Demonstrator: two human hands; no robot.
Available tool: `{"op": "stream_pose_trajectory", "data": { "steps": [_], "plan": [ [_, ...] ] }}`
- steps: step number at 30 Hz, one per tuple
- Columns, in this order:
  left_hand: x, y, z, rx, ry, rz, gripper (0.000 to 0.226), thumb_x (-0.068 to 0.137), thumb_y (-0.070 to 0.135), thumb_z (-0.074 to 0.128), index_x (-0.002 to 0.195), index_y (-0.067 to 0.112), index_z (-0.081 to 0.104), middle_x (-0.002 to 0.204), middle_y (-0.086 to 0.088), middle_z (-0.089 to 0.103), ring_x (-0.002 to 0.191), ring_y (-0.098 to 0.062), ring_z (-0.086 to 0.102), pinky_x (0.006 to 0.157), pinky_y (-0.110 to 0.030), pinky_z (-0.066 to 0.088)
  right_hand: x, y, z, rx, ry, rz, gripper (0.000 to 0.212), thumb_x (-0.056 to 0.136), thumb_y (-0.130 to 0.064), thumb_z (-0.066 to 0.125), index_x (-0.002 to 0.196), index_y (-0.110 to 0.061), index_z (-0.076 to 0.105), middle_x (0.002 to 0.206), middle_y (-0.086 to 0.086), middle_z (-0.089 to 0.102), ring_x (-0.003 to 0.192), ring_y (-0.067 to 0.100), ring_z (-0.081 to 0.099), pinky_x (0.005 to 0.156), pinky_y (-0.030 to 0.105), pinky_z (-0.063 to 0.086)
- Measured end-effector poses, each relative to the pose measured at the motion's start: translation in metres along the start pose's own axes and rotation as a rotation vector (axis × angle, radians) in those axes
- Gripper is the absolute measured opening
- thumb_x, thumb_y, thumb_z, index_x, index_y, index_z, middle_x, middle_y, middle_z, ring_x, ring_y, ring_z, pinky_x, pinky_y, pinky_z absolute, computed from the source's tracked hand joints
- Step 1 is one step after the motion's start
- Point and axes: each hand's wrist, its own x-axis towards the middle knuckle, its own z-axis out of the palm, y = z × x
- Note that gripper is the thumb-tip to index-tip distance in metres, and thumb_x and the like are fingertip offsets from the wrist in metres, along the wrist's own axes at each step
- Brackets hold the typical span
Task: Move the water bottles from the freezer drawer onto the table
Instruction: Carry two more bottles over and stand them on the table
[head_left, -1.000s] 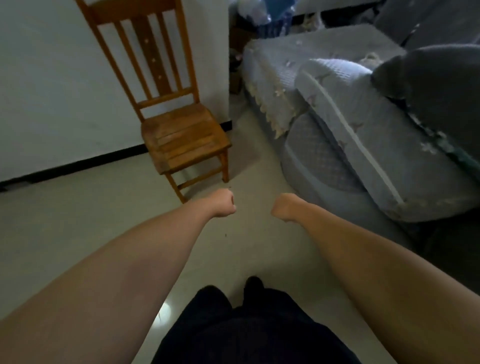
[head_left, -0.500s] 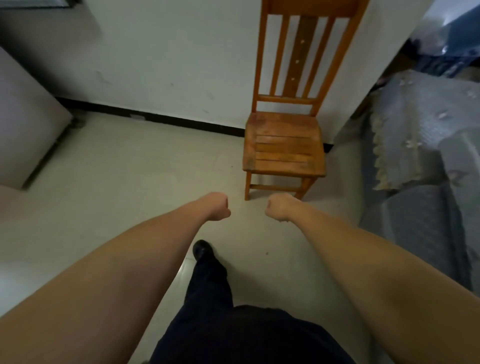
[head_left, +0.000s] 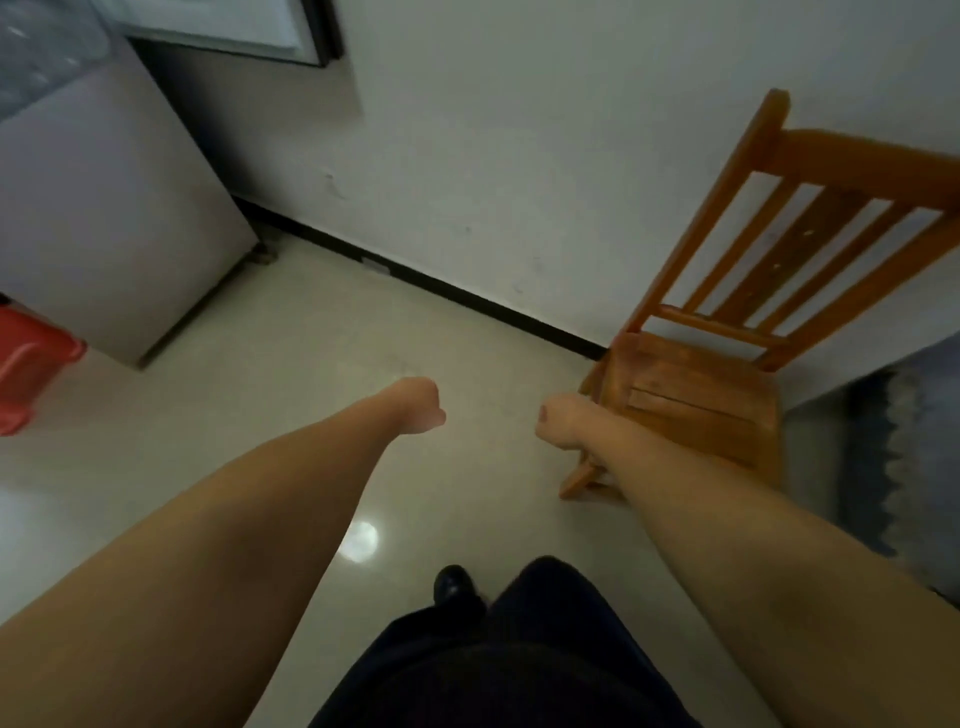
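Both my arms stretch forward over a pale tiled floor. My left hand (head_left: 418, 405) is curled into a fist with nothing in it. My right hand (head_left: 563, 422) is also a closed, empty fist, just in front of the wooden chair's seat. A grey-white appliance (head_left: 104, 218), apparently the fridge, stands at the upper left; something clear and plastic (head_left: 47, 49) shows blurred at its top. No water bottle can be made out plainly and no table is in view.
A wooden slat-back chair (head_left: 727, 374) stands against the white wall at the right. A red plastic stool (head_left: 28, 369) sits at the left edge. A grey sofa cover (head_left: 914, 457) shows at the far right. My dark trousers and a shoe (head_left: 454, 584) are below.
The view has swung to the left: the sofa has slid almost out of frame, the chair has shifted to the right, and the grey appliance and red stool have come in. Both fists stay closed.
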Motion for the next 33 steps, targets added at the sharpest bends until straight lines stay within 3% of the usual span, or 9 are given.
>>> {"op": "stream_pose_trajectory", "data": {
  "steps": [5,8,9,12,14,17,22,26,33],
  "plan": [
    [0.038,-0.043,-0.018,-0.062,-0.038,-0.079,0.030,0.087,0.018,0.051,0.103,-0.001,0.068,0.102,-0.015,0.067,0.105,-0.030,0.063,0.086,-0.031,0.049,0.067,-0.032,-0.044,-0.110,-0.054,-0.068,0.027,0.097,-0.020,0.044,0.104,-0.002,0.062,0.097,0.017,0.055,0.088,0.024,0.049,0.074,0.028,0.037],
    [0.070,-0.062,-0.046,-0.144,0.010,-0.137,0.028,0.086,0.020,0.053,0.101,0.002,0.069,0.106,-0.014,0.068,0.102,-0.028,0.064,0.085,-0.029,0.049,0.117,-0.049,-0.081,-0.150,-0.067,-0.073,0.031,0.096,-0.017,0.043,0.066,-0.012,0.040,0.075,0.008,0.046,0.075,0.024,0.050,0.058,0.025,0.038],
    [0.080,-0.066,-0.059,-0.173,0.026,-0.156,0.028,0.087,0.019,0.053,0.101,0.002,0.069,0.106,-0.014,0.068,0.104,-0.028,0.063,0.087,-0.030,0.048,0.131,-0.057,-0.095,-0.176,-0.081,-0.085,0.031,0.096,-0.017,0.043,0.066,-0.012,0.040,0.081,0.012,0.051,0.075,0.026,0.052,0.056,0.025,0.040],
    [0.112,-0.076,-0.107,-0.279,0.092,-0.209,0.030,0.091,0.016,0.049,0.109,-0.001,0.067,0.108,-0.014,0.064,0.111,-0.029,0.060,0.093,-0.031,0.046,0.170,-0.089,-0.149,-0.264,-0.072,-0.184,0.019,0.098,-0.018,0.042,0.090,-0.011,0.057,0.124,0.025,0.057,0.104,0.031,0.057,0.090,0.034,0.046],
    [0.128,-0.078,-0.134,-0.327,0.112,-0.252,0.031,0.092,0.017,0.048,0.112,0.000,0.066,0.112,-0.013,0.063,0.114,-0.028,0.059,0.095,-0.031,0.045,0.191,-0.108,-0.179,-0.300,-0.045,-0.242,0.020,0.098,-0.020,0.043,0.100,-0.009,0.059,0.134,0.022,0.053,0.114,0.030,0.055,0.097,0.033,0.042],
    [0.166,-0.081,-0.170,-0.404,0.206,-0.295,0.033,0.093,0.019,0.049,0.119,0.002,0.061,0.125,-0.013,0.059,0.120,-0.028,0.054,0.098,-0.031,0.043,0.239,-0.138,-0.227,-0.304,0.007,-0.306,0.039,0.097,-0.021,0.043,0.128,0.000,0.054,0.135,0.020,0.053,0.120,0.032,0.053,0.096,0.032,0.043],
    [0.189,-0.088,-0.200,-0.451,0.246,-0.337,0.033,0.095,0.020,0.049,0.123,0.005,0.057,0.128,-0.015,0.058,0.120,-0.029,0.052,0.099,-0.032,0.043,0.281,-0.188,-0.260,-0.326,0.026,-0.421,0.035,0.097,-0.018,0.043,0.127,-0.004,0.056,0.131,0.017,0.055,0.118,0.031,0.054,0.095,0.032,0.044],
    [0.196,-0.142,-0.224,-0.536,0.274,-0.457,0.032,0.094,0.021,0.052,0.120,0.005,0.061,0.127,-0.014,0.060,0.117,-0.030,0.055,0.097,-0.033,0.045,0.311,-0.251,-0.266,-0.436,-0.053,-0.506,0.024,0.095,-0.014,0.040,0.100,-0.003,0.061,0.128,0.019,0.056,0.116,0.033,0.055,0.088,0.030,0.043],
    [0.204,-0.274,-0.279,-0.695,0.336,-0.567,0.030,0.094,0.020,0.054,0.117,0.003,0.063,0.120,-0.016,0.064,0.109,-0.030,0.062,0.094,-0.035,0.049,0.363,-0.401,-0.283,-0.499,-0.018,-0.614,0.034,0.095,-0.020,0.042,0.116,-0.002,0.062,0.119,0.018,0.062,0.111,0.033,0.058,0.082,0.031,0.042]
  ]
}}
